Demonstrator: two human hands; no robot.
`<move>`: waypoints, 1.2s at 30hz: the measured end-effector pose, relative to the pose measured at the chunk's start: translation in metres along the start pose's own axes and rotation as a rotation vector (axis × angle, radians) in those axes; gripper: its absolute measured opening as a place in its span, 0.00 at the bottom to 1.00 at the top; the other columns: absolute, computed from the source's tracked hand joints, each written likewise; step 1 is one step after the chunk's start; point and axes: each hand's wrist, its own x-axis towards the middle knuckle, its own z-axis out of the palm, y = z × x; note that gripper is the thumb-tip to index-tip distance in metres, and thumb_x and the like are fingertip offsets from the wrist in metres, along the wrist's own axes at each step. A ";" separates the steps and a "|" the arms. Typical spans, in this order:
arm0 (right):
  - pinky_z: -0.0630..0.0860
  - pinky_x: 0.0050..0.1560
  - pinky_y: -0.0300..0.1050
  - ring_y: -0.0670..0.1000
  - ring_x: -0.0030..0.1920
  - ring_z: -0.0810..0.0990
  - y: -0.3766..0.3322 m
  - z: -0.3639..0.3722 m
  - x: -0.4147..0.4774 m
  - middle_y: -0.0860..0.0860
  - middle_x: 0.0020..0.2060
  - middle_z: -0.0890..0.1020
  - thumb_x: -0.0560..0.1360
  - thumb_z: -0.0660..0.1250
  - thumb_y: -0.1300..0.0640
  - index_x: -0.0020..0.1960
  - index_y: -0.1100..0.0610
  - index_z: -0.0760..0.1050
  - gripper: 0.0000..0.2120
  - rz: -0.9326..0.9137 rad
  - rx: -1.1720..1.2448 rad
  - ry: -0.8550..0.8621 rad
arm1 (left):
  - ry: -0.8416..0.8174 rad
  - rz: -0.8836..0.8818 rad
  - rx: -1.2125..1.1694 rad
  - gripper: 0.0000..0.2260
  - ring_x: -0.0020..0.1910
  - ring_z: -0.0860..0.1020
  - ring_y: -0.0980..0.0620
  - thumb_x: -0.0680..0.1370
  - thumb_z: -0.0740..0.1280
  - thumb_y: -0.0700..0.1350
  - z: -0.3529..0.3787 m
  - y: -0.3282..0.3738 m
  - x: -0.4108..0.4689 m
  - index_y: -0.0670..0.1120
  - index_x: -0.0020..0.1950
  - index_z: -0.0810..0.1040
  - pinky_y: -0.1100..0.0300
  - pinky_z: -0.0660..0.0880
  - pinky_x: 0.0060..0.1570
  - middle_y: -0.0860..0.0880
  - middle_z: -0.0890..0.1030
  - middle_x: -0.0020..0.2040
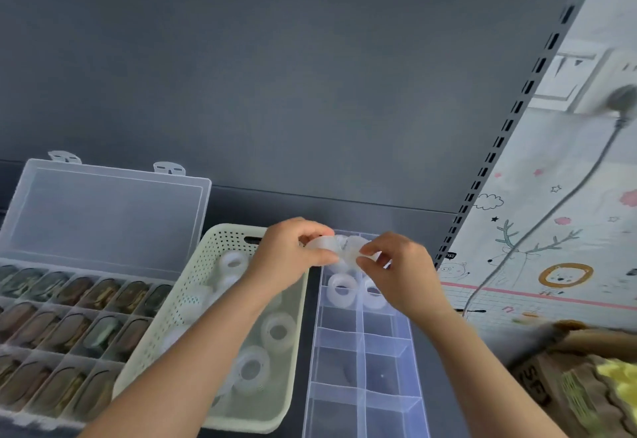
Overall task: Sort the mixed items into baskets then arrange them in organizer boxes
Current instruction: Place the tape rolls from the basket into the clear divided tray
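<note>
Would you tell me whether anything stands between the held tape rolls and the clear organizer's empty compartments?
Nothing visible does. The left hand and right hand hold the tape rolls above the clear organizer, whose empty compartments lie uncovered beside two seated rolls.

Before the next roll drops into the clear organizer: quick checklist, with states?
1. Left hand grips a tape roll: ok.
2. Right hand pinches a second roll: ok.
3. The two held rolls are apart, not stuck together: cannot tell, blurred.
4. Clear organizer has empty compartments nearer than the stored rolls: ok.
5. Hands are over the organizer's far end, nothing between them and the compartments: ok.
6. Basket holds more rolls to sort: ok.
</note>
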 end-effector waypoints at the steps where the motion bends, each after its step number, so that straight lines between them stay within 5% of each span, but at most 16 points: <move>1: 0.73 0.39 0.42 0.49 0.35 0.78 0.007 -0.003 0.000 0.49 0.41 0.82 0.71 0.71 0.60 0.44 0.57 0.82 0.03 0.022 -0.044 0.008 | 0.000 0.023 0.045 0.12 0.38 0.76 0.60 0.66 0.78 0.43 0.009 0.001 0.004 0.50 0.49 0.85 0.71 0.69 0.39 0.55 0.80 0.40; 7: 0.70 0.43 0.39 0.51 0.46 0.80 0.039 -0.005 -0.002 0.47 0.47 0.83 0.74 0.67 0.56 0.48 0.51 0.83 0.07 0.099 -0.262 -0.158 | -0.181 0.157 0.439 0.06 0.44 0.76 0.49 0.74 0.68 0.37 0.042 -0.010 0.017 0.43 0.45 0.84 0.57 0.70 0.44 0.48 0.81 0.43; 12: 0.73 0.48 0.41 0.50 0.49 0.80 0.046 0.002 -0.003 0.47 0.51 0.83 0.75 0.66 0.55 0.50 0.51 0.83 0.08 0.107 -0.269 -0.221 | -0.179 0.227 0.638 0.16 0.55 0.70 0.49 0.74 0.70 0.44 0.050 -0.016 0.027 0.49 0.61 0.77 0.59 0.67 0.53 0.50 0.74 0.53; 18: 0.72 0.49 0.40 0.48 0.49 0.78 0.052 0.006 -0.005 0.46 0.50 0.82 0.75 0.66 0.54 0.51 0.52 0.82 0.07 0.052 -0.239 -0.210 | -0.240 0.308 0.590 0.21 0.62 0.68 0.49 0.78 0.63 0.38 0.071 -0.010 0.047 0.51 0.70 0.71 0.54 0.66 0.62 0.51 0.72 0.65; 23: 0.71 0.47 0.36 0.46 0.45 0.77 0.062 0.012 -0.011 0.46 0.47 0.82 0.73 0.70 0.55 0.48 0.52 0.83 0.05 0.013 -0.080 -0.194 | -0.402 0.299 0.514 0.18 0.64 0.67 0.51 0.80 0.59 0.38 0.091 -0.005 0.058 0.52 0.67 0.75 0.57 0.64 0.62 0.54 0.74 0.66; 26: 0.70 0.40 0.34 0.42 0.38 0.75 0.075 0.010 -0.012 0.45 0.42 0.80 0.72 0.69 0.60 0.44 0.53 0.81 0.04 0.064 0.048 0.135 | -0.421 0.303 0.553 0.16 0.63 0.69 0.51 0.80 0.58 0.40 0.099 -0.008 0.057 0.53 0.64 0.77 0.53 0.66 0.62 0.56 0.76 0.64; 28: 0.72 0.46 0.45 0.53 0.52 0.75 0.095 0.006 -0.005 0.50 0.53 0.78 0.75 0.64 0.61 0.53 0.54 0.78 0.08 0.289 -0.020 0.284 | -0.407 0.303 0.570 0.15 0.61 0.70 0.50 0.80 0.58 0.41 0.101 -0.012 0.057 0.53 0.61 0.79 0.53 0.66 0.60 0.55 0.77 0.62; 31: 0.67 0.60 0.50 0.59 0.65 0.67 0.125 0.009 0.000 0.55 0.68 0.69 0.77 0.58 0.63 0.65 0.59 0.70 0.17 0.508 -0.231 -0.051 | -0.354 0.318 0.536 0.14 0.57 0.70 0.49 0.79 0.58 0.39 0.100 -0.016 0.057 0.52 0.57 0.80 0.55 0.65 0.57 0.55 0.79 0.57; 36: 0.67 0.46 0.41 0.58 0.57 0.76 0.123 0.021 0.007 0.53 0.63 0.76 0.73 0.66 0.64 0.50 0.59 0.81 0.08 0.439 -0.205 -0.039 | -0.380 0.287 0.467 0.12 0.56 0.71 0.53 0.77 0.61 0.39 0.095 -0.012 0.060 0.51 0.50 0.83 0.57 0.67 0.56 0.55 0.79 0.53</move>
